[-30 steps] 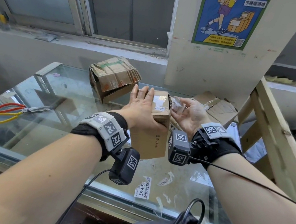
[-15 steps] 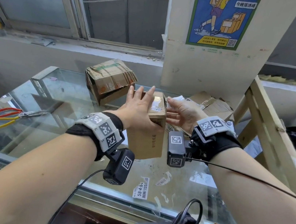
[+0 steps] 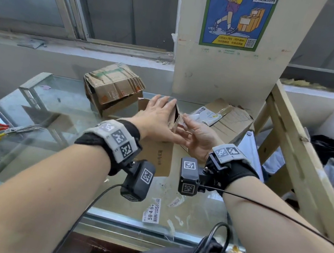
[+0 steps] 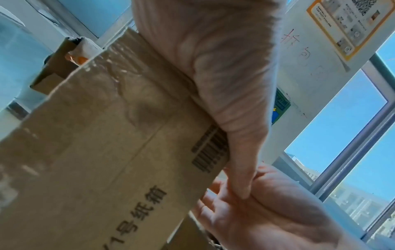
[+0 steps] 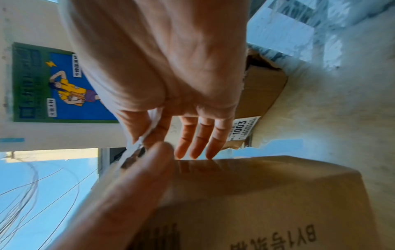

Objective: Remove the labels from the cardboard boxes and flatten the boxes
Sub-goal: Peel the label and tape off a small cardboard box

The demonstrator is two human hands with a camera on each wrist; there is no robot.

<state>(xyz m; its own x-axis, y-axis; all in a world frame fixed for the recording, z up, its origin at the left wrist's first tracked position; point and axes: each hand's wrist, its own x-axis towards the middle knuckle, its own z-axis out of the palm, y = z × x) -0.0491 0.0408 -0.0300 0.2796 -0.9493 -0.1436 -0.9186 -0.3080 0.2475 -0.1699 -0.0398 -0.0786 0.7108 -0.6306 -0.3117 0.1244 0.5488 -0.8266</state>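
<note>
Both forearms are bare, with no sleeves. Each wrist wears a black strap (image 3: 102,145) topped by a grey band (image 3: 228,154) printed with square black-and-white markers. A black camera block (image 3: 138,179) bearing similar markers hangs under each wrist, and from each a thin black cable (image 3: 278,214) trails back, its end apparently out of sight.

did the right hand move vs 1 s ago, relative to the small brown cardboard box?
Yes. The right hand closed in leftward against the small brown cardboard box, pinching a white label scrap.
</note>
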